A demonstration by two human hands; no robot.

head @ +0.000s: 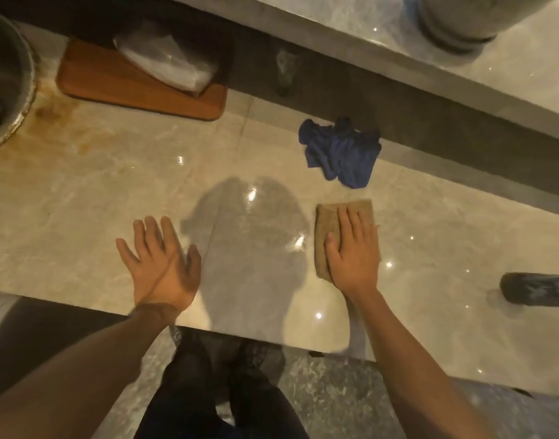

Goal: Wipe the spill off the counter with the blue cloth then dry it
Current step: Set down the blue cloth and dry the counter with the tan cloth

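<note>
The blue cloth (341, 152) lies crumpled on the marble counter (81, 191), near the back ledge, with no hand on it. A folded tan cloth (329, 223) lies flat on the counter in front of it. My right hand (351, 251) presses flat on the tan cloth, fingers together. My left hand (159, 261) rests flat on the bare counter with fingers spread, holding nothing. Between the hands the stone looks dark and glossy; I cannot tell shadow from wetness.
A wooden board (138, 87) with a clear plastic bag (167, 61) sits at the back left. A metal basin (5, 80) is at the far left, brown stains beside it. A dark bottle (538, 291) lies at the right. A raised ledge (398, 99) runs behind.
</note>
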